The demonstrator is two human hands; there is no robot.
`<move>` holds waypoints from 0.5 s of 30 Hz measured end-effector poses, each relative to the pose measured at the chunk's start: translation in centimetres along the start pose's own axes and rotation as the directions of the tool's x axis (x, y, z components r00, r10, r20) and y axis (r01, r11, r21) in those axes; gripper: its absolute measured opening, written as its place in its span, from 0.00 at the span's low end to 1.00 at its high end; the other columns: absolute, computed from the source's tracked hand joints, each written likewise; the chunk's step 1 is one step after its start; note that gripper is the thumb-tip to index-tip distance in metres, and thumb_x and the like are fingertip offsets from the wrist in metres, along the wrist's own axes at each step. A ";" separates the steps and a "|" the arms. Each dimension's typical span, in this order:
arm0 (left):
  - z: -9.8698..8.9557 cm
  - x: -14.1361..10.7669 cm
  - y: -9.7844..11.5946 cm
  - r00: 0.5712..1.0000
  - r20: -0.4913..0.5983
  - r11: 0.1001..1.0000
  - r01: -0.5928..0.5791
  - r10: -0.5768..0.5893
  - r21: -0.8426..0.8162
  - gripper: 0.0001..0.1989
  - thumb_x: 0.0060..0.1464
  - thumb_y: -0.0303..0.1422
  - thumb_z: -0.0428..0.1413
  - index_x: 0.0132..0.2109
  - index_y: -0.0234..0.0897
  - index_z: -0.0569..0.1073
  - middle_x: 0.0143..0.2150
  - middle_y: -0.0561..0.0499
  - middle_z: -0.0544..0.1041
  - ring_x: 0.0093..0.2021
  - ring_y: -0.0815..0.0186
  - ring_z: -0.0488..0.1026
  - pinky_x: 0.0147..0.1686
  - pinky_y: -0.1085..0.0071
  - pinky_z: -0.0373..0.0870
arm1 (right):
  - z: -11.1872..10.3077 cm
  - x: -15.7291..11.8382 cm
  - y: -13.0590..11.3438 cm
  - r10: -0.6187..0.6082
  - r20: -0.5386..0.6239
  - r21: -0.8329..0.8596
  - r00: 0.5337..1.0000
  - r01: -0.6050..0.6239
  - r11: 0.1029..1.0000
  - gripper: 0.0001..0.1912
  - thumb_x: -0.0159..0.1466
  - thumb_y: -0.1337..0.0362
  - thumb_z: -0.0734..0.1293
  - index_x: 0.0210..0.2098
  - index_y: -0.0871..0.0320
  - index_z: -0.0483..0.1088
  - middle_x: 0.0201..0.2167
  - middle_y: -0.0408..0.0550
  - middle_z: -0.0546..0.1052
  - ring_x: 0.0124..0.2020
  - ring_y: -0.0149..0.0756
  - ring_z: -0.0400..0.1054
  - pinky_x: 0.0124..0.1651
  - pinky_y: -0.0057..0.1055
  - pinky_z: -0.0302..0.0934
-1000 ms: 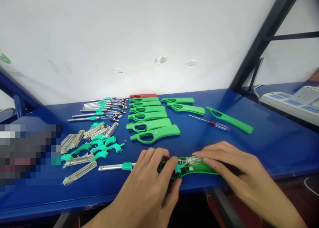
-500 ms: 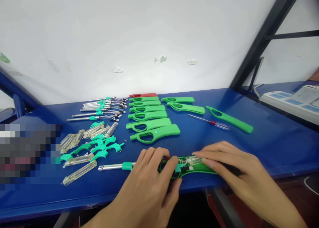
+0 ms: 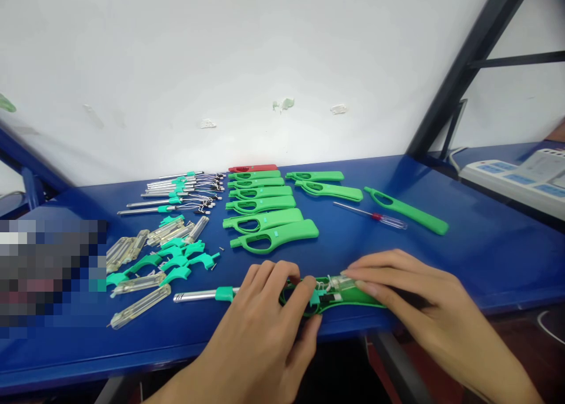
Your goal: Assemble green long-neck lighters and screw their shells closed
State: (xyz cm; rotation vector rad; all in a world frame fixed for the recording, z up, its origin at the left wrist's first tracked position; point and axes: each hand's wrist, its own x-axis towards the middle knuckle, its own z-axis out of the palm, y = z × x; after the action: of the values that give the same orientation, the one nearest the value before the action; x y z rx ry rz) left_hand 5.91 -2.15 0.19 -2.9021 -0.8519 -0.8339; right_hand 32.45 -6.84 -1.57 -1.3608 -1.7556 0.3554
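My left hand [image 3: 269, 319] is wrapped round the front part of a green lighter casing half [image 3: 364, 297], which lies open side up at the table's near edge. A metal lighter tube [image 3: 194, 296] with a teal collar sticks out leftward from under that hand. Inside the casing, a teal trigger [image 3: 315, 298], white wires and a black part show beside the fingers. My right hand [image 3: 417, 298] pinches a clear fuel tank [image 3: 341, 283] between thumb and fingertips in the casing's handle part. The right fingers cover the tank's far end.
Green lighter casings [image 3: 276, 233] and a red one lie in rows behind the hands. To the right are a screwdriver [image 3: 379, 217] and a green casing half [image 3: 410, 213]. Wired metal tubes [image 3: 168, 209], clear tanks [image 3: 141, 307] and teal triggers [image 3: 176, 273] lie left on the blue table [image 3: 485, 263].
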 end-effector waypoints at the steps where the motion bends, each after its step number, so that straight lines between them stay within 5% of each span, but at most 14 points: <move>1: 0.0 0.0 0.0 1.000 0.000 1.000 -0.001 0.001 0.001 0.14 0.73 0.28 0.52 0.61 0.33 0.73 0.51 0.39 0.77 0.47 0.49 0.76 0.47 0.47 0.81 | 0.0 0.0 0.0 -0.002 -0.004 -0.002 1.000 0.002 1.000 0.11 0.76 0.56 0.71 0.52 0.37 0.87 0.49 0.44 0.88 0.48 0.44 0.83 0.52 0.39 0.78; 15: 0.1 0.2 -0.1 1.000 0.000 1.000 0.005 -0.005 -0.006 0.13 0.73 0.28 0.52 0.61 0.34 0.73 0.51 0.40 0.77 0.46 0.50 0.75 0.48 0.47 0.80 | 0.0 0.2 -0.3 -0.005 -0.023 -0.030 1.000 0.004 1.000 0.09 0.76 0.55 0.71 0.47 0.41 0.87 0.46 0.43 0.89 0.47 0.45 0.83 0.51 0.39 0.78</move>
State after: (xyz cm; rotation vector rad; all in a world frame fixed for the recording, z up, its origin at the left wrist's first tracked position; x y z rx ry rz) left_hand 6.02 -1.96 0.14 -2.9069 -0.8587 -0.8381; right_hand 32.24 -6.73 -1.29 -1.3768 -1.7511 0.3106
